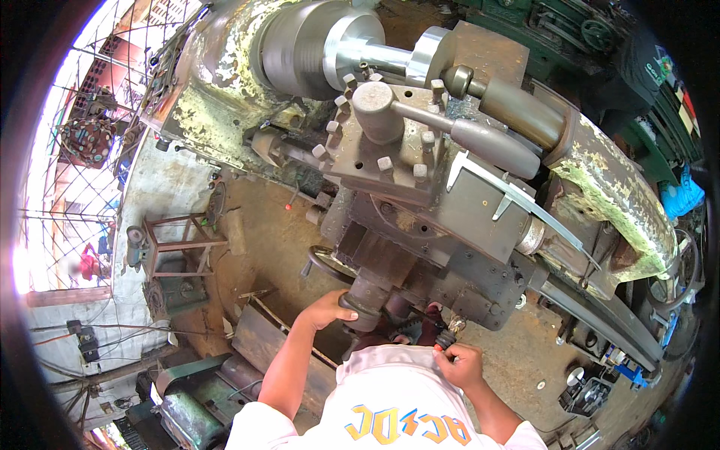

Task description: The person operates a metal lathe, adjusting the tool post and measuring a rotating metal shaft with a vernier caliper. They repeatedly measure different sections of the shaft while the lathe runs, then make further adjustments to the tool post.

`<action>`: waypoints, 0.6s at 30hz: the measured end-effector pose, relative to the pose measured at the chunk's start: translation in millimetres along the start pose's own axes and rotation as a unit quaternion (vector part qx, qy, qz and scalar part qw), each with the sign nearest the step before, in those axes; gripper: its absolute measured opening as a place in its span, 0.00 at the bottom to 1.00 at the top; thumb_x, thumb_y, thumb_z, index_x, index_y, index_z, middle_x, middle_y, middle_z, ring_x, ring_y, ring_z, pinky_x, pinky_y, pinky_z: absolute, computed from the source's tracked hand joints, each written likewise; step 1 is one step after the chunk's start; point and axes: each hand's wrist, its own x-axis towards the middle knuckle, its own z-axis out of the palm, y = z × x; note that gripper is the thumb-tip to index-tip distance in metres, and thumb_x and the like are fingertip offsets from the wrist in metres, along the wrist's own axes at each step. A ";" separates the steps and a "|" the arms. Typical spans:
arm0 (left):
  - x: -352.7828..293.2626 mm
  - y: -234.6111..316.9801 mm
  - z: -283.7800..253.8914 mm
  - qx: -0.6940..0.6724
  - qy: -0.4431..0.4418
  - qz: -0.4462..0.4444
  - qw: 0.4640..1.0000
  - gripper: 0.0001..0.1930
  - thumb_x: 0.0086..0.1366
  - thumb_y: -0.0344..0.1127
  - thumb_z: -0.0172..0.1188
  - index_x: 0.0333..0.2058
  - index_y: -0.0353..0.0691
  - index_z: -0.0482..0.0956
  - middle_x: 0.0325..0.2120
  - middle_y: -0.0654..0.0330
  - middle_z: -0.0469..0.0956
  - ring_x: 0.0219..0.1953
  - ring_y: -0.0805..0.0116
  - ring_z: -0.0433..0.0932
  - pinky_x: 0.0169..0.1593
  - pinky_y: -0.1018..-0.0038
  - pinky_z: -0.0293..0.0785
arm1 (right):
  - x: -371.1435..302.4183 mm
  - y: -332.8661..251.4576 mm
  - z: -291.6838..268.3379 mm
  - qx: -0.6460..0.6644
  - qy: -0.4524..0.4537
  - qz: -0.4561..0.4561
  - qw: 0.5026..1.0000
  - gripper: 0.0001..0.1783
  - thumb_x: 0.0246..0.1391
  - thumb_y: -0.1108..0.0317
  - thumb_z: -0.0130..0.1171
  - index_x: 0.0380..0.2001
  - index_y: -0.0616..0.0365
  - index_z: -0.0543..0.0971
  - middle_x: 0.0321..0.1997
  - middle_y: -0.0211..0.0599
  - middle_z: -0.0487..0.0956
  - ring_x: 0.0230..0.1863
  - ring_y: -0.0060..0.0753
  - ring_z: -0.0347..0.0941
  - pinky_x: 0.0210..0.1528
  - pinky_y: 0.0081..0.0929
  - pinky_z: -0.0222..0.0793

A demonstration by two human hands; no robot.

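Both hands on the lathe (390,199)'s controls!
Left hand (327,310) clasps the round knob (362,309) from its left side, thumb across the near face; right hand (460,367) pinches the dark handle (445,340), which pokes up just beyond the fingertips, and up top the shiny metal piece (387,55) sits well away from both grips.

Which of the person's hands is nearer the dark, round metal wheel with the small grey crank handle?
Left. The left hand is just below the wheel in the picture, on a grey cylindrical metal part; the right hand is farther off, lower right.
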 end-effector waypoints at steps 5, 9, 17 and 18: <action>-3.1 1.6 2.0 0.011 0.002 0.000 1.000 0.40 0.49 0.38 0.76 0.61 0.26 0.73 0.54 0.53 0.81 0.57 0.61 0.76 0.67 0.67 0.66 | -1.5 1.9 3.8 0.022 0.013 0.010 1.000 0.15 0.47 0.70 0.73 0.14 0.63 0.78 0.16 0.43 0.77 0.15 0.35 0.74 0.21 0.31 0.65; -3.5 4.3 2.0 0.003 0.011 0.000 1.000 0.40 0.51 0.38 0.75 0.61 0.27 0.73 0.55 0.52 0.80 0.57 0.60 0.76 0.67 0.67 0.66 | -1.9 3.5 4.7 0.023 0.015 0.009 1.000 0.15 0.47 0.70 0.73 0.15 0.63 0.78 0.15 0.42 0.77 0.15 0.35 0.74 0.21 0.31 0.65; -18.9 -7.2 25.9 0.050 0.165 0.046 0.984 0.41 0.53 0.40 0.76 0.62 0.26 0.71 0.54 0.48 0.80 0.58 0.58 0.77 0.65 0.66 0.68 | -0.6 -6.4 0.6 -0.002 0.003 0.009 1.000 0.16 0.48 0.67 0.73 0.16 0.64 0.78 0.16 0.43 0.77 0.15 0.36 0.72 0.21 0.32 0.65; -21.5 -8.3 28.8 0.052 0.181 0.042 0.981 0.41 0.53 0.40 0.77 0.62 0.26 0.71 0.54 0.47 0.80 0.58 0.58 0.77 0.64 0.66 0.68 | 0.3 -7.9 0.1 -0.013 0.005 0.000 1.000 0.17 0.48 0.65 0.73 0.15 0.63 0.78 0.16 0.44 0.76 0.14 0.37 0.71 0.20 0.32 0.64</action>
